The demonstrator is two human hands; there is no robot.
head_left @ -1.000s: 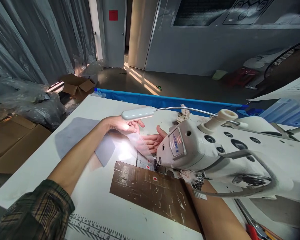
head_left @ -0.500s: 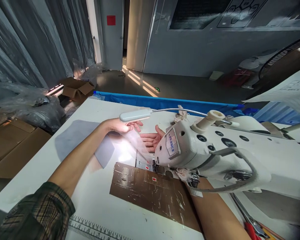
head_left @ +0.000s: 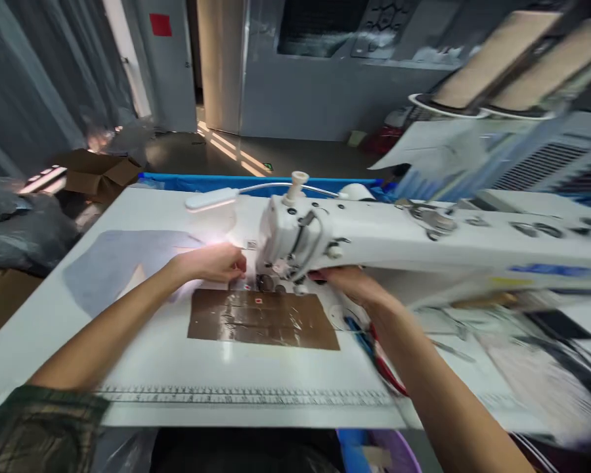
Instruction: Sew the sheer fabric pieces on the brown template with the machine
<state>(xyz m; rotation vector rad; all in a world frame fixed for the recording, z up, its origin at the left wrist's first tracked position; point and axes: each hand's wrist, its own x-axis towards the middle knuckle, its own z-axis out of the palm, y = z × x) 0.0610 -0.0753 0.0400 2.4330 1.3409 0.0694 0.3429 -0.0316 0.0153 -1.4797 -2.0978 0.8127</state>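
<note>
One white bench (head_left: 177, 368) fills my view, the sewing machine (head_left: 374, 240) stretched across its far side and a glossy brown sheet (head_left: 261, 318) lying flat just in front of its head. Grey fabric (head_left: 113, 263) lies further left. My left hand (head_left: 214, 263) sits just beside the presser foot (head_left: 266, 282), fingers curled together, grip unclear through blur. My right hand (head_left: 349, 284) rests under the machine arm, fingers hidden, so I cannot tell.

We lose the fingertips of the right hand (head_left: 349, 284) under the sewing machine (head_left: 295, 236), and glare washes out what the left hand (head_left: 217, 263) touches. Blur smears the tools (head_left: 453, 348) at right; the lower edge cuts off our sleeve (head_left: 34, 427).
</note>
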